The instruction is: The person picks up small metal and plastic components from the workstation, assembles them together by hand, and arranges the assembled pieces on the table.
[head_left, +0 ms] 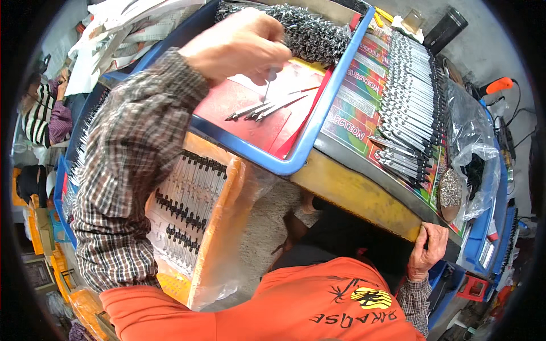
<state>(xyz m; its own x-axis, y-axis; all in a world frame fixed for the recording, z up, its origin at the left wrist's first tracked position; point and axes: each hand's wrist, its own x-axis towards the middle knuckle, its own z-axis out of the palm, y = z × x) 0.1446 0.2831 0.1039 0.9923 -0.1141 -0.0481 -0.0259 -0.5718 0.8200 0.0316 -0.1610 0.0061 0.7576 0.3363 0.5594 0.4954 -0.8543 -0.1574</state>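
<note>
My left hand [244, 48] is over a blue plastic tray [284, 165], its fingers curled in a pinch. A thin greyish sliver shows below the fingertips, too blurred to name. Under it, several loose white pens [267, 108] with dark tips lie on red and pink sheets [233, 105]. Behind them, a dense heap of small black and clear parts [310, 34] fills the far end of the tray. My right hand [429, 250] is curled over the front edge of the table [364, 196], at the lower right.
A long row of white-and-black pens [412, 96] lies on colourful printed cards [352, 113]. A beige, speckled oval object [450, 193] and clear plastic bags [472, 142] are to its right. Left of my knees, an orange-lined box [216, 210] holds rows of pens. Another person [42, 113] sits far left.
</note>
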